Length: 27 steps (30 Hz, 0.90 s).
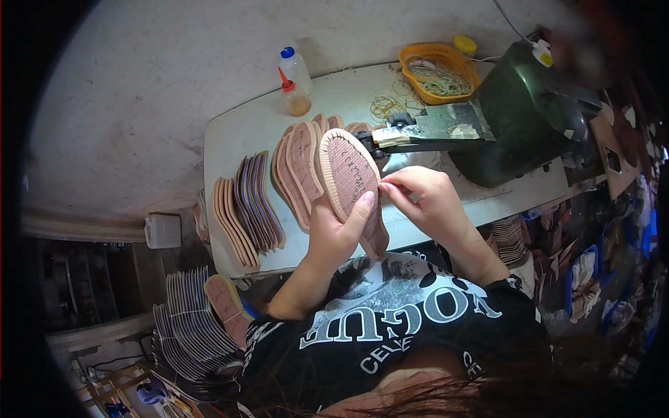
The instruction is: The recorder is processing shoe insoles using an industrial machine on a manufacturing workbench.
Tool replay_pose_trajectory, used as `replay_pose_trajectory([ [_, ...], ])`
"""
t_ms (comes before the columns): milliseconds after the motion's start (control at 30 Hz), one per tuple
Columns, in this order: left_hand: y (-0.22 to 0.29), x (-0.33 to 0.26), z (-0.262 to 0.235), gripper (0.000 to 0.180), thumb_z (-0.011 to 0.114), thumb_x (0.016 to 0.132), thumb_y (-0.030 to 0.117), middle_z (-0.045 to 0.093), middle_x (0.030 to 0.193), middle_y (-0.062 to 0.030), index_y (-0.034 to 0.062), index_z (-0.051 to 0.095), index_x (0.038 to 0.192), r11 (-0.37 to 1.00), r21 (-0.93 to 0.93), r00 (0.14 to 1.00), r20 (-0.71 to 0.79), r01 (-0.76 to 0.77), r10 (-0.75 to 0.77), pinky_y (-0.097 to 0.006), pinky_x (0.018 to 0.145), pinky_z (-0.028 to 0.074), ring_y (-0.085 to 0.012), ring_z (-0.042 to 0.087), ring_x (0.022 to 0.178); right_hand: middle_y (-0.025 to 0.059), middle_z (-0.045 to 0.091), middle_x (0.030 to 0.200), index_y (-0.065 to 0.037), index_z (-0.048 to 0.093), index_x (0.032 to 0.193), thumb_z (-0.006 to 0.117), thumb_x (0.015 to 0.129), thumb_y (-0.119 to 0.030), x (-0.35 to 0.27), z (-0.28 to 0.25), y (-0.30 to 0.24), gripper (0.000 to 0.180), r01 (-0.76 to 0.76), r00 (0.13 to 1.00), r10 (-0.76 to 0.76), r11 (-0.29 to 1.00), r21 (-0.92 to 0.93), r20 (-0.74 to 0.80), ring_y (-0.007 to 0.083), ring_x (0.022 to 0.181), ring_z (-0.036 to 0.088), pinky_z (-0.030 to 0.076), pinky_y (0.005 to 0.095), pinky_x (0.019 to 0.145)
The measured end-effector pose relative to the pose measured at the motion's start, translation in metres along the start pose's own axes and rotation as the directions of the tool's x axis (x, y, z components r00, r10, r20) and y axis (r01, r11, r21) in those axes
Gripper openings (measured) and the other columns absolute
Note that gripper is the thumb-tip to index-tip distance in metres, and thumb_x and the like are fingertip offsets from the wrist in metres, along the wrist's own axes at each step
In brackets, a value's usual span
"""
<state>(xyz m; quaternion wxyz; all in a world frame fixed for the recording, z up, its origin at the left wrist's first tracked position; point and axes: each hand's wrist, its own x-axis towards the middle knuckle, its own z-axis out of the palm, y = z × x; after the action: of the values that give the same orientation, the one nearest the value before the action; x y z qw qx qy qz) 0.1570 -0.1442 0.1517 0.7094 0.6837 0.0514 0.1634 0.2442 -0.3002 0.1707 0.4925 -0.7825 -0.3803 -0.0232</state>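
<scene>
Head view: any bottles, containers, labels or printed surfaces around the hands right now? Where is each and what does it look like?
Clear bottle: far table edge, blue cap, pale contents.
Small bottle: just in front of it, red nozzle, amber liquid.
Orange basket: far right of table, oval mesh, holding pale bands.
Yellow lid: behind the basket, round.
Shirt print: white lettering on black, bottom of view.
No screens or signs seen.
</scene>
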Motion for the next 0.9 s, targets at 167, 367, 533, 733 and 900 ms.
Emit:
replay_pose_trajectory([
  [167, -0.002, -0.01, 0.005, 0.022, 0.061, 0.088, 0.014, 0.068, 0.086, -0.0088, -0.0033, 0.064, 0.101, 0.998, 0.064, 0.998, 0.048, -0.029, 0.026, -0.03, 0.071, 0.05, -0.0154, 0.064, 0.078, 0.0111, 0.066, 0.073, 0.002, 0.068, 0.082, 0.069, 0.078, -0.006, -0.01, -0.002, -0.007, 0.009, -0.056, 0.998, 0.056, 0.998, -0.005, 0.018, 0.018, 0.063, 0.065, 0.053, 0.027, 0.06],
  [367, -0.008, -0.013, 0.003, 0.02, 0.059, 0.088, 0.013, 0.067, 0.082, -0.0098, -0.0035, 0.062, 0.099, 0.999, 0.0, 0.998, 0.046, -0.04, 0.04, -0.031, 0.069, 0.05, -0.0166, 0.064, 0.075, 0.0065, 0.067, 0.078, 0.004, 0.068, 0.087, 0.066, 0.084, -0.003, -0.022, 0.008, 0.014, 0.008, -0.198, 0.98, 0.19, 0.899, 0.39, 0.061, 0.0101, 0.07, 0.063, 0.05, 0.0219, 0.063],
  [533, -0.012, -0.011, 0.001, 0.02, 0.059, 0.087, 0.014, 0.066, 0.08, -0.0139, -0.002, 0.062, 0.099, 0.984, 0.129, 0.992, 0.048, -0.124, 0.118, -0.034, 0.068, 0.05, -0.024, 0.065, 0.071, 0.0043, 0.067, 0.079, 0.003, 0.068, 0.088, 0.068, 0.085, -0.006, -0.016, 0.006, 0.019, 0.01, -0.073, 0.994, 0.055, 0.975, 0.211, 0.09, 0.0086, 0.068, 0.061, 0.049, 0.0205, 0.063],
  [733, -0.016, -0.013, 0.006, 0.027, 0.059, 0.086, 0.014, 0.066, 0.083, -0.021, -0.0008, 0.057, 0.11, 0.969, 0.242, 0.998, 0.04, -0.058, 0.049, -0.042, 0.068, 0.052, -0.0374, 0.066, 0.077, 0.0026, 0.066, 0.078, 0.004, 0.065, 0.088, 0.066, 0.086, -0.004, -0.018, 0.024, 0.017, 0.008, -0.393, 0.914, 0.398, 0.812, 0.431, 0.082, 0.0041, 0.065, 0.058, 0.048, 0.0182, 0.06],
  [900, -0.025, -0.009, 0.008, 0.02, 0.059, 0.088, 0.015, 0.066, 0.077, -0.0136, -0.0016, 0.061, 0.099, 0.961, 0.196, 0.977, -0.05, -0.196, 0.209, -0.035, 0.062, 0.05, -0.0264, 0.066, 0.069, 0.0015, 0.065, 0.076, 0.003, 0.063, 0.088, 0.064, 0.085, -0.001, -0.017, 0.033, 0.032, 0.004, -0.367, 0.916, 0.396, 0.757, 0.541, 0.068, 0.0042, 0.067, 0.058, 0.047, 0.0177, 0.061],
])
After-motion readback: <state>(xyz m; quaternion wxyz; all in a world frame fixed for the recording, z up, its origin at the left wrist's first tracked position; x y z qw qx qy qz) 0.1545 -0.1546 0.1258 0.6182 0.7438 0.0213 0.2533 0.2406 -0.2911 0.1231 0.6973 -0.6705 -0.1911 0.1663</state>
